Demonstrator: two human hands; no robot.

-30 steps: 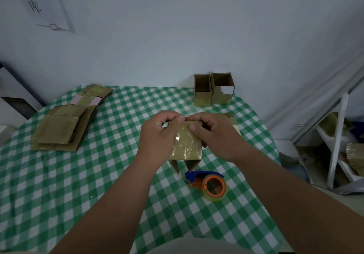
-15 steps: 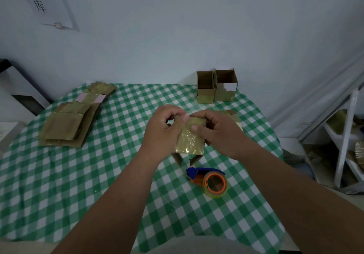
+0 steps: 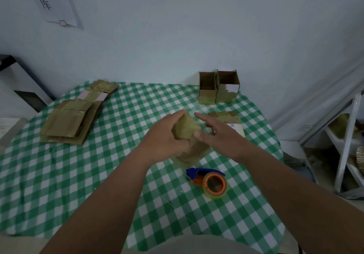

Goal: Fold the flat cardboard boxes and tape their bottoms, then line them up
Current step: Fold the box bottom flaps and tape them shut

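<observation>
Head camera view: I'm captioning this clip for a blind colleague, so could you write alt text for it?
A person's left hand grips a small cardboard box above a green checked table, while the right hand touches it with straightened fingers. A tape dispenser lies nearby, flat boxes lie stacked at left, and two folded boxes stand at the far edge.
</observation>
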